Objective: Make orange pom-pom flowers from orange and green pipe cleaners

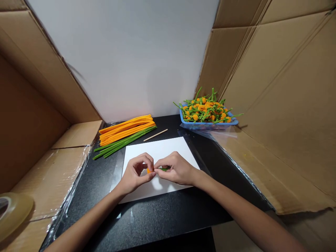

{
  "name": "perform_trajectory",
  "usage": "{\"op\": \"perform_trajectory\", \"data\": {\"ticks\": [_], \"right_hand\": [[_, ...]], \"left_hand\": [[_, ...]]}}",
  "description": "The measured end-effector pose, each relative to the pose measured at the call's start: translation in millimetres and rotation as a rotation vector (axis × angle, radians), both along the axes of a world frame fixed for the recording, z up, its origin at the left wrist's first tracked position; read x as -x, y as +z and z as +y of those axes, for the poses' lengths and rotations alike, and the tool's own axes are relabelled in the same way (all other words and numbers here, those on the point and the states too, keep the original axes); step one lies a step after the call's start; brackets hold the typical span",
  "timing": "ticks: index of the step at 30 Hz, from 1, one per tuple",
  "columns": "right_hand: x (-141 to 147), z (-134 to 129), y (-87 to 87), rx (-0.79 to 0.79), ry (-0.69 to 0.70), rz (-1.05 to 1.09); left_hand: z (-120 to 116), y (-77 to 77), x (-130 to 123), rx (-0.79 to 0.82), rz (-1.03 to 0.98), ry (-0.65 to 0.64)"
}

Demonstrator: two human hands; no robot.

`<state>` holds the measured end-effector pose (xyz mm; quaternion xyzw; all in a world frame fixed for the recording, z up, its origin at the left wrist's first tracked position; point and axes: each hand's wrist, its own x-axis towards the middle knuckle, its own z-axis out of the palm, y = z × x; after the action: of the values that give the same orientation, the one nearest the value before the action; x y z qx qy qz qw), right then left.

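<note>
Above the white sheet [154,150], my left hand [136,173] pinches a small orange pipe-cleaner piece [148,170] between thumb and fingertips; most of it is hidden. My right hand [180,169] meets it fingertip to fingertip and grips a green pipe cleaner [164,169], of which a short length shows under the fingers. How the orange and green parts join cannot be seen. Behind the left hand lie a bundle of orange pipe cleaners [126,130] and several green pipe cleaners [123,143]. A thin wooden stick [155,135] rests just beyond the sheet.
At the back right a blue basket [207,125] is heaped with orange and green pipe-cleaner flowers [206,108]. Cardboard panels [283,105] flank the black table [147,220], with a pale wall behind. A tape roll [22,210] sits at the far left on cardboard.
</note>
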<state>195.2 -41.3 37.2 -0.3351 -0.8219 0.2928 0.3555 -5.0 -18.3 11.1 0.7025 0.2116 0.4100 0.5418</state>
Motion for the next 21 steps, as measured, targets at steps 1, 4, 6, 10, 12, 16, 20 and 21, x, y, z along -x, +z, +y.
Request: {"op": "perform_trajectory", "data": {"ticks": [1,4,6,10,12,16,20,21], "right_hand": [[0.6,0.2,-1.3,-0.002,-0.001,0.006],[0.9,0.8,-4.5,-0.001,-0.034,0.032],[-0.9,1.8,-5.1,0.028,-0.060,0.063],[-4.4,6.0,-3.6,0.151,-0.063,0.095],[-1.4,6.9,-3.6,0.178,-0.073,0.082],[17.3,1.0,-8.4,0.168,-0.151,0.050],[31.4,-6.3,-15.2,0.233,-0.164,0.030],[31.9,-6.5,-16.4,0.269,-0.144,0.040]], "left_hand": [[-0.3,0.0,-0.2,-0.002,0.003,0.003],[-0.6,-1.0,0.2,0.016,-0.001,0.006],[0.5,-2.7,1.0,0.075,-0.007,-0.003],[3.8,-8.1,0.6,0.178,-0.016,0.010],[3.0,-11.9,-2.6,0.193,-0.044,0.121],[-5.4,-19.1,-13.4,0.312,-0.103,0.358],[-11.1,-19.3,-19.6,0.330,-0.078,0.496],[-10.8,-18.2,-19.8,0.354,-0.078,0.499]]}}
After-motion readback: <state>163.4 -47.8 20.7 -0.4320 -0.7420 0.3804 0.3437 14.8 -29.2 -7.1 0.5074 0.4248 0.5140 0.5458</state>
